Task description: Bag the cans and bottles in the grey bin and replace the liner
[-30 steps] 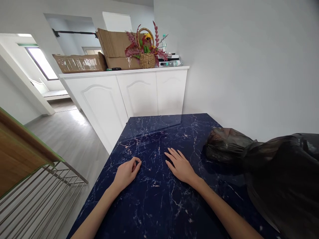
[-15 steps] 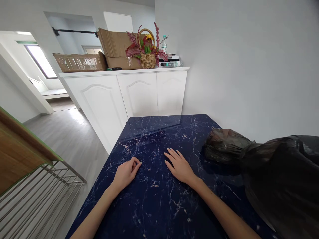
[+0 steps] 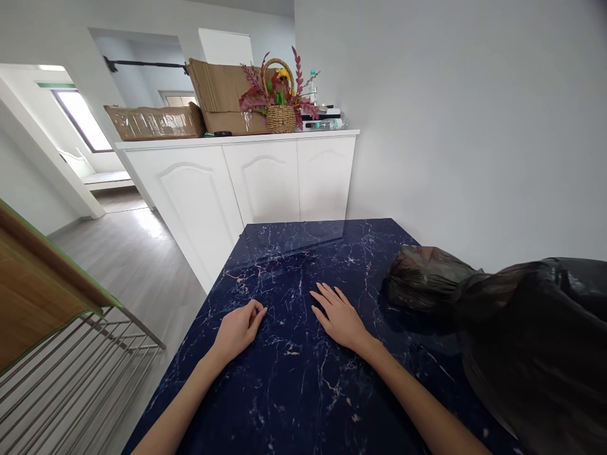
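On a dark blue marble-patterned table (image 3: 294, 392), my left hand (image 3: 239, 327) rests with its fingers curled in and the thumb alongside the index finger. Nothing shows in it, though the inside of the palm is hidden. To its right, my right hand (image 3: 339, 319) lies palm down on the tabletop, fingers stretched out and slightly spread, holding nothing. A gap of bare table separates the two hands. Beyond the right hand, at the table's right side, sits a black plastic bag (image 3: 427, 278), apart from the fingers; its contents are hidden.
More black plastic (image 3: 535, 341) bulges along the right edge. A metal rack (image 3: 95, 373) with a wooden board (image 3: 42, 291) stands at the left. Behind the table, a white cabinet (image 3: 270, 180) carries cardboard boxes (image 3: 156, 122), a flower basket (image 3: 281, 119) and bottles (image 3: 329, 124).
The view has shifted very slightly. Both hands keep their pose and place on the table, and nothing was picked up or let go.
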Motion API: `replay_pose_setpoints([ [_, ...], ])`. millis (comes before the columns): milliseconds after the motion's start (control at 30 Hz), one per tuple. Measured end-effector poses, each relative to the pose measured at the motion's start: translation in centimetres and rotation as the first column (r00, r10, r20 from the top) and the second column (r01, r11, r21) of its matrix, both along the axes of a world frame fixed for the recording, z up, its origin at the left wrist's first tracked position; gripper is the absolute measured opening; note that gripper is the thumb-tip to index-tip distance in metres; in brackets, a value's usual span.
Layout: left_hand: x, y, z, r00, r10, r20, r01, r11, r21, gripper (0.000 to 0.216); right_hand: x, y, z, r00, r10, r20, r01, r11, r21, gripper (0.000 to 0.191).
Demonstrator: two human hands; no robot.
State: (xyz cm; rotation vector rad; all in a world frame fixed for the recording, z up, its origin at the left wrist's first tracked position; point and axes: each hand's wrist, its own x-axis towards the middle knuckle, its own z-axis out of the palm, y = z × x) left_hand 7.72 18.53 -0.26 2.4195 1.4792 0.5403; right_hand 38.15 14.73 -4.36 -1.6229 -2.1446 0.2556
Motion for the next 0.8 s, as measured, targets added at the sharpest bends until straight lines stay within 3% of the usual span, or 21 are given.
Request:
replay_pose_setpoints([
  [800,-0.17,-0.05,0.06,0.998,0.031,0.056,-0.032,0.999,0.010,0.035,-0.04,0.01,-0.15,1.000,0.003,-0.005,-0.003,1.000,0.010,0.062],
])
